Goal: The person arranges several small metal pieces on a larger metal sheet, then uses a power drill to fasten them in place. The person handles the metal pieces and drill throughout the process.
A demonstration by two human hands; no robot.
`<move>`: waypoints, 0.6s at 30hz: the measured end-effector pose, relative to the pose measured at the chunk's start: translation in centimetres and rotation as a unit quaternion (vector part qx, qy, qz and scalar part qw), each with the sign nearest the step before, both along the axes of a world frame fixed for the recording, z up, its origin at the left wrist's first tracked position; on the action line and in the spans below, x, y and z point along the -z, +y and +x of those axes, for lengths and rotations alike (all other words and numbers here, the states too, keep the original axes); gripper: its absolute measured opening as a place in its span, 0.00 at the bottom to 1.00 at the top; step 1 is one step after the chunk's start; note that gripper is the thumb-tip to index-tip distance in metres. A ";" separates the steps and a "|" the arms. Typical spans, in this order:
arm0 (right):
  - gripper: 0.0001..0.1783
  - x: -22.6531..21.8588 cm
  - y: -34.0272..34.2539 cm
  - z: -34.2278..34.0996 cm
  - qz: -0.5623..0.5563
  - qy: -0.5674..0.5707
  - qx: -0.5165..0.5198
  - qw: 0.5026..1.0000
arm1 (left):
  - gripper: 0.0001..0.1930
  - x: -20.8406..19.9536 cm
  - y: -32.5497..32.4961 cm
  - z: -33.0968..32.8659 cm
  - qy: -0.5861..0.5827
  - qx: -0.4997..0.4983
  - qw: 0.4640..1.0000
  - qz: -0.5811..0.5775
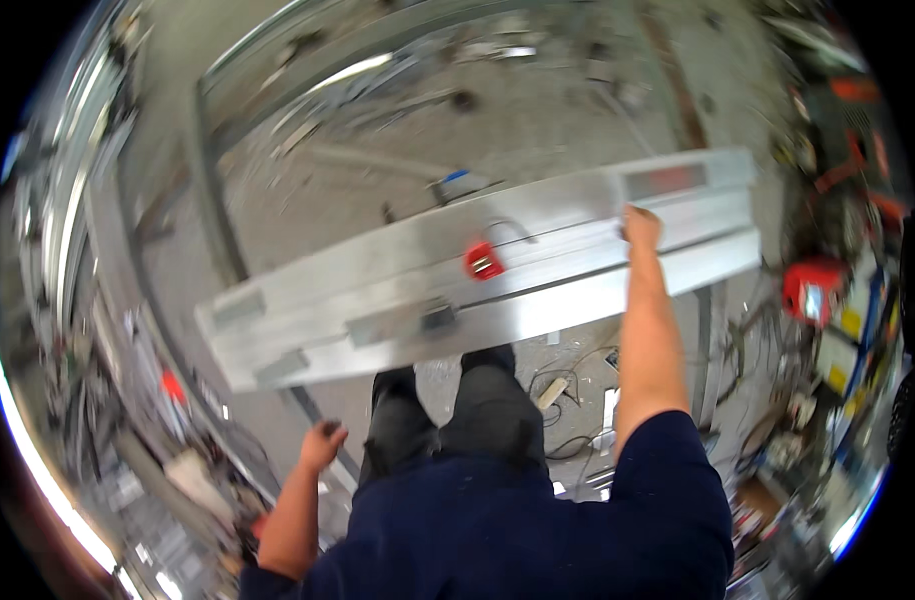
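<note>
Long silvery metal panels (pixel 567 221) lie side by side across the frame in front of me, tilted up toward the right. My right hand (pixel 641 228) is over their right part, its fingers closed; whatever they hold, if anything, is too blurred to name. Near it lies a grey rectangular patch (pixel 667 181) with a reddish smear. A red tape measure (pixel 483 261) rests around the middle of the panels. Low at the left, apart from the metal, my left hand (pixel 322 446) is held with curled fingers; a small dark spot shows at them, but I cannot make it out.
Steel frame bars (pixel 215 190) stand beyond and under the panels. A blue-handled tool (pixel 457 177) is at their far edge. Cables and a pale power strip (pixel 552 393) lie on the floor near my legs. A red machine (pixel 815 291) stands right; metal profiles (pixel 72 190) are stacked left.
</note>
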State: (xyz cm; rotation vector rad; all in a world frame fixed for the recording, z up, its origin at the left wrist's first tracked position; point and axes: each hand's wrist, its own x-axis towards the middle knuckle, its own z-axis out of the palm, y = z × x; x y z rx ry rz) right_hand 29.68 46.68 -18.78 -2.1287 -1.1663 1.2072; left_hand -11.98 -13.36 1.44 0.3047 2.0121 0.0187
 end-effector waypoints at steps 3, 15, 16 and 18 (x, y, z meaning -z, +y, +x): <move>0.19 -2.4 -4.0 -2.0 0.072 -0.021 -0.062 0.995 | 0.26 0.6 -1.9 -1.0 0.020 -0.054 0.998 0.018; 0.18 -8.3 -37.5 -30.0 -0.253 0.143 -0.534 0.794 | 0.37 6.7 -11.9 -13.7 0.244 0.080 0.966 -0.007; 0.18 -7.8 -39.8 -31.5 -0.264 0.138 -0.519 0.802 | 0.38 7.2 -11.4 -15.4 0.240 0.120 0.963 0.014; 0.18 -7.5 -44.1 -34.4 -0.283 0.136 -0.487 0.815 | 0.36 8.2 -11.0 -19.1 0.253 0.206 0.943 0.073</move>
